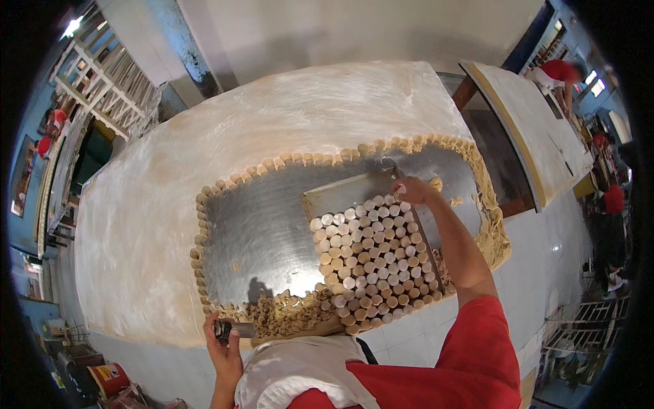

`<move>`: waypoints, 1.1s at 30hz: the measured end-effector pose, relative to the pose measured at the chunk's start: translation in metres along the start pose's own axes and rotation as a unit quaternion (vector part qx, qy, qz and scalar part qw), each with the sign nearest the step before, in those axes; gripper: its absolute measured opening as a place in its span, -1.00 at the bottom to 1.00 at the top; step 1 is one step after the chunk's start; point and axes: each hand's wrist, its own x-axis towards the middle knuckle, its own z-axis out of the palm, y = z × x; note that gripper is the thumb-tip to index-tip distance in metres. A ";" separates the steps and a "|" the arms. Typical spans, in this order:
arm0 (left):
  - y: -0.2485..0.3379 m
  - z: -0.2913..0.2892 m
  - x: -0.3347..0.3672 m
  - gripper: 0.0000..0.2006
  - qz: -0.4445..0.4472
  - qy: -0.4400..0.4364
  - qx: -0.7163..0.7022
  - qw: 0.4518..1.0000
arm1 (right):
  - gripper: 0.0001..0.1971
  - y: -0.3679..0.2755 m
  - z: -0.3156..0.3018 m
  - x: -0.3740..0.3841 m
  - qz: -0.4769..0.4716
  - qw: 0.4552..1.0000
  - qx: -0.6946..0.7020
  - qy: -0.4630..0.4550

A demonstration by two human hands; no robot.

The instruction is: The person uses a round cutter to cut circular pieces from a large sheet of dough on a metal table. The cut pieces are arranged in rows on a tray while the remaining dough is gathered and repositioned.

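Observation:
My left hand (222, 347) is at the near edge of the table, closed around the dark handle of a flat metal scraper (242, 330). Just right of its blade lies a heap of crumbled dough scraps (289, 313). My right hand (413, 191) reaches to the far right corner of a tray (351, 193). Its fingers are curled in; what they grip there, if anything, is hidden. Short round dough pieces (368, 243) stand in close rows over most of the tray, leaving a bare strip along its far side.
A ring of dough pieces and scraps (266, 165) borders the grey metal surface (245, 225) under the tray. Around it spreads a large floured table (136, 225). Another worktable (531, 129) stands at right, with a person in red (562, 71) beyond. White racks (102, 88) stand far left.

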 end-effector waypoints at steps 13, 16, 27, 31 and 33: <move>0.021 0.008 0.014 -0.49 -0.035 -0.022 -0.006 0.999 | -0.62 -0.173 0.067 0.076 -0.202 0.972 0.117 0.002; 0.017 0.003 0.013 -0.47 -0.035 -0.052 0.008 0.998 | -0.64 -0.217 0.096 0.079 -0.171 0.982 0.078 -0.001; -0.016 -0.089 0.058 -0.53 -0.002 -0.139 0.144 0.980 | -0.52 -0.271 0.092 0.051 0.000 0.992 0.095 -0.082; -0.032 -0.163 0.144 -0.52 0.031 -0.158 0.319 0.934 | -0.55 -0.358 0.143 0.033 -0.136 0.983 0.064 0.110; -0.041 -0.187 0.199 -0.48 0.042 -0.162 0.371 0.914 | -0.59 -0.417 0.187 0.020 -0.156 0.980 0.096 0.080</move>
